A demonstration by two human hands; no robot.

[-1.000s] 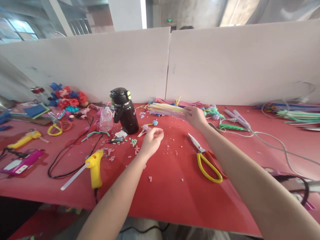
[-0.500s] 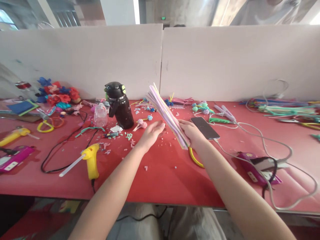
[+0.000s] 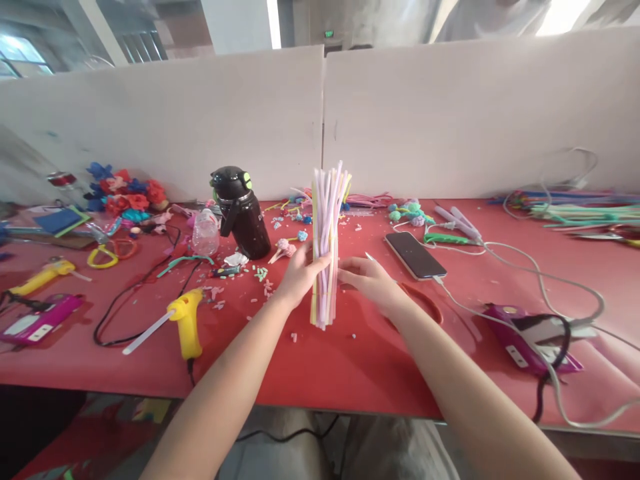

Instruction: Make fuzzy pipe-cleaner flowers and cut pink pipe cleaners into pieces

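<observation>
A bundle of pastel pipe cleaners (image 3: 327,220), mostly lilac with yellow and pink ones, stands nearly upright above the table. My left hand (image 3: 301,275) is wrapped round its lower half, thumb across the front. Close to the bundle's right side is my right hand (image 3: 365,280), fingers apart and curved, holding nothing I can see; whether its fingertips touch the stems is unclear. Beneath my right forearm lies a pair of scissors with a red handle loop (image 3: 434,303), largely hidden, a pale pointed tip showing beyond the hand.
On the left are a yellow glue gun (image 3: 187,323), a black flask (image 3: 245,223) and a plastic bottle (image 3: 206,233). To the right lie a phone (image 3: 415,255), a purple power strip (image 3: 530,340) and looping cables. Small fuzzy scraps litter the red table (image 3: 310,373).
The bundle has passed from my right hand to my left and swung from tilted to nearly upright, moving slightly left and lower. My right hand has let go of it.
</observation>
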